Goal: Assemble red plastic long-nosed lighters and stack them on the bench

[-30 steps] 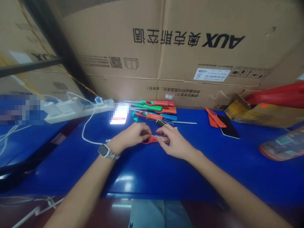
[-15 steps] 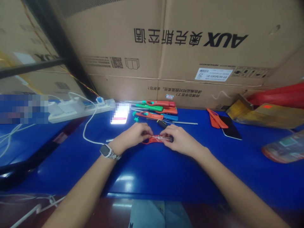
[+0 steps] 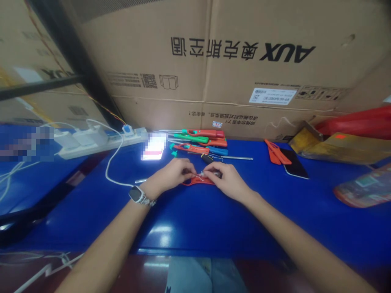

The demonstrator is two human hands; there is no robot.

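An orange-red half shell of a gas lighter [image 3: 200,181] lies on the blue tabletop between my hands. My left hand [image 3: 176,173], with a watch at the wrist, is closed over the shell's looped left end; its fingertips pinch near a thin white wire [image 3: 200,178]. From the right, my right hand [image 3: 228,178] pinches a small clear fuel tank [image 3: 217,174] with a dark end, over the shell. The fingers hide most of this tank. Just behind, a screwdriver [image 3: 207,159] with a black and yellow handle lies near the right fingers.
Several red, green and blue gas lighters [image 3: 201,140] lie behind my hands. A lit phone [image 3: 154,146] and a white power strip [image 3: 82,148] are left. Orange shells [image 3: 276,152], a dark phone [image 3: 295,165] and a clear container [image 3: 365,187] stand right. A large carton [image 3: 232,81] rises behind.
My right fingers have shifted slightly left along the shell and now cover more of the clear tank. My left hand has hardly moved. The view has shifted slightly.
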